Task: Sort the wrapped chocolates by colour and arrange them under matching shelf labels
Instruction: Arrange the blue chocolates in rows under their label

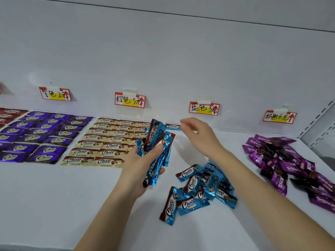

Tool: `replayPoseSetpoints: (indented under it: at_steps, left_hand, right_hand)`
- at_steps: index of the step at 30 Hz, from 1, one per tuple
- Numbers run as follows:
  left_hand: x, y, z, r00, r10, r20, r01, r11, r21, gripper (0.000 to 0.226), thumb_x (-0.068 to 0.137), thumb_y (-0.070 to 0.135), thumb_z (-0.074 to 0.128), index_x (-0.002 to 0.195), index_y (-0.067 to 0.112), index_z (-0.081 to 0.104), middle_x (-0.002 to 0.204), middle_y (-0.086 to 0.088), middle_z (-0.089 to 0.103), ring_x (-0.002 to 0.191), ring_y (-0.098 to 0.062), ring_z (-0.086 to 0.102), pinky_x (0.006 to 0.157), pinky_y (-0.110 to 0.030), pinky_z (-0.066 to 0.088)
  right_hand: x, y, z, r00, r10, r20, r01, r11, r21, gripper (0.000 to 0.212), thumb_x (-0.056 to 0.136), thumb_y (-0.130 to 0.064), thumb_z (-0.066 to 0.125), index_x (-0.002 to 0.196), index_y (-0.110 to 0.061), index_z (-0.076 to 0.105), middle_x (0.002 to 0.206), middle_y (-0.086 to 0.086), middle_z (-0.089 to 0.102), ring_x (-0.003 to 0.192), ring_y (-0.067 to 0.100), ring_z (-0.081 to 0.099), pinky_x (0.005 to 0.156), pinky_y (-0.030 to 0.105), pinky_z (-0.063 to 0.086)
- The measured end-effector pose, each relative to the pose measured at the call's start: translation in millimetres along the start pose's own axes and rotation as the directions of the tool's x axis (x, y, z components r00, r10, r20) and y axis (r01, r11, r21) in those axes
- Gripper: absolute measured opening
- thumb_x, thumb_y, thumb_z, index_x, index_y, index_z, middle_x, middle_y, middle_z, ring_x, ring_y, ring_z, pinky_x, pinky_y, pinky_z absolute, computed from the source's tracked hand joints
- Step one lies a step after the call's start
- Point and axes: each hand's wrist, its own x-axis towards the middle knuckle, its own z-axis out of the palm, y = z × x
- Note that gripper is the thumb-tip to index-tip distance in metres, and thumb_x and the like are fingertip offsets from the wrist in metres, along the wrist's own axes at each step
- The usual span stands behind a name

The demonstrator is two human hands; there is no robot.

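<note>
Chocolates in shiny wrappers lie on a white shelf (54, 205). Four labels hang on the back wall: the purple label (55, 93), the brown label (130, 100), the blue label (204, 108) and the pink label (280, 117). Each is red and yellow with black writing and a red arrow.

The left hand (139, 165) is in the middle. Its fingers and thumb are curled tight round a blue bunch (159, 140), too squashed together to count. Each blue wrapper is shiny, with a brown end and the word Choco in white.

At 5 o'clock from that hand sits the blue pile (203, 189), about nine, heaped on each other. One single blue chocolate (172, 126) lies flat at 12 o'clock by the back wall, below the blue label and a bit left of it. The right hand (197, 136) has its fingertips (182, 122) at that one's right end. They are bent a little, and I cannot tell if they pinch it or only touch it.

At 9 o'clock lie gold chocolates (101, 142) in neat rows, fourteen in plain sight and more hidden behind the bunch. Past them are purple chocolates (45, 134) in rows that run off the edge, then a few red chocolates (9, 114). At 3 o'clock is a messy heap of dark pink chocolates (282, 160), too tangled to count.
</note>
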Motion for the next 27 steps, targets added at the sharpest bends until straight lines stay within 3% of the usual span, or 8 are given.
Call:
replayPoseSetpoints:
  at_steps: [3, 6, 9, 14, 17, 20, 24, 27]
  left_hand:
    - [-12.1, 3.0, 10.6, 0.998, 0.008, 0.067, -0.007, 1.0, -0.007, 0.022, 0.079, 0.023, 0.071, 0.093, 0.031, 0.056, 0.09, 0.0, 0.07, 0.076, -0.017, 0.069, 0.047, -0.023, 0.051]
    - [-33.1, 5.2, 22.7, 0.981, 0.03, 0.191, -0.026, 0.999, -0.021, 0.023, 0.077, 0.02, 0.07, 0.098, 0.023, 0.061, 0.082, -0.001, 0.074, 0.07, -0.016, 0.071, 0.047, -0.023, 0.051]
    - [-55.9, 4.0, 32.7, 0.96, 0.078, 0.27, -0.053, 0.994, -0.096, 0.032, 0.071, 0.022, 0.071, 0.102, 0.018, 0.064, 0.087, -0.008, 0.074, 0.073, -0.025, 0.072, 0.049, -0.026, 0.053]
    - [-77.4, -3.5, 43.7, 0.967, 0.105, 0.232, -0.061, 0.981, -0.186, 0.031, 0.08, 0.02, 0.066, 0.111, 0.014, 0.063, 0.096, -0.013, 0.073, 0.083, -0.032, 0.071, 0.063, -0.043, 0.059]
    - [-84.5, -4.2, 48.4, 0.972, 0.138, 0.191, -0.099, 0.975, -0.199, 0.032, 0.08, 0.021, 0.066, 0.111, 0.015, 0.063, 0.094, -0.01, 0.073, 0.079, -0.028, 0.072, 0.056, -0.036, 0.058]
    - [-89.0, -4.2, 52.8, 0.973, 0.16, 0.168, -0.124, 0.97, -0.209, 0.029, 0.081, 0.019, 0.066, 0.109, 0.015, 0.063, 0.09, -0.008, 0.074, 0.075, -0.025, 0.072, 0.05, -0.029, 0.055]
    - [-90.2, -5.7, 57.1, 0.973, 0.19, 0.132, -0.17, 0.974, -0.152, 0.022, 0.083, 0.019, 0.067, 0.104, 0.019, 0.064, 0.09, -0.005, 0.074, 0.078, -0.026, 0.072, 0.057, -0.039, 0.059]
    - [-88.0, -6.1, 57.0, 0.974, 0.206, 0.089, -0.195, 0.974, -0.119, 0.022, 0.083, 0.02, 0.067, 0.104, 0.021, 0.063, 0.089, -0.003, 0.074, 0.077, -0.024, 0.072, 0.057, -0.038, 0.059]
  right_hand:
    - [-43.8, -24.1, -25.2, 0.997, 0.055, 0.058, -0.07, 0.949, 0.307, 0.013, 0.091, -0.031, 0.052, 0.09, -0.026, 0.064, 0.081, -0.012, 0.07, 0.077, 0.001, 0.066, 0.065, 0.016, 0.052]
    - [-82.1, -37.9, -35.3, 0.996, 0.062, 0.067, -0.083, 0.92, 0.383, 0.01, 0.086, -0.033, 0.058, 0.09, -0.027, 0.065, 0.081, -0.013, 0.07, 0.073, 0.002, 0.066, 0.06, 0.014, 0.051]
    - [-106.6, -43.2, -38.0, 0.996, 0.089, -0.007, -0.076, 0.887, 0.455, 0.009, 0.083, -0.026, 0.062, 0.09, -0.022, 0.067, 0.078, -0.008, 0.07, 0.07, 0.002, 0.065, 0.057, 0.012, 0.047]
    - [-129.3, -42.2, -41.9, 0.98, 0.166, -0.112, -0.073, 0.815, 0.574, 0.006, 0.084, -0.021, 0.063, 0.087, -0.018, 0.067, 0.078, -0.006, 0.071, 0.071, 0.005, 0.067, 0.059, 0.015, 0.051]
    - [-137.4, -41.1, -44.0, 0.974, 0.204, -0.097, -0.094, 0.754, 0.65, 0.006, 0.083, -0.019, 0.064, 0.088, -0.018, 0.067, 0.082, -0.001, 0.073, 0.076, 0.011, 0.068, 0.064, 0.021, 0.055]
    - [-142.1, -42.1, -47.7, 0.976, 0.189, -0.112, -0.072, 0.758, 0.648, 0.008, 0.083, -0.015, 0.064, 0.089, -0.019, 0.067, 0.081, -0.003, 0.072, 0.073, 0.008, 0.067, 0.061, 0.017, 0.052]
    - [-144.3, -40.3, -48.1, 0.963, 0.188, -0.195, -0.03, 0.789, 0.613, 0.005, 0.082, -0.015, 0.066, 0.086, -0.018, 0.065, 0.071, -0.008, 0.07, 0.064, 0.002, 0.064, 0.055, 0.013, 0.048]
    - [-143.7, -36.3, -45.2, 0.961, 0.204, -0.187, -0.04, 0.771, 0.636, 0.005, 0.081, -0.015, 0.066, 0.085, -0.018, 0.066, 0.074, -0.004, 0.071, 0.067, 0.007, 0.066, 0.057, 0.015, 0.05]
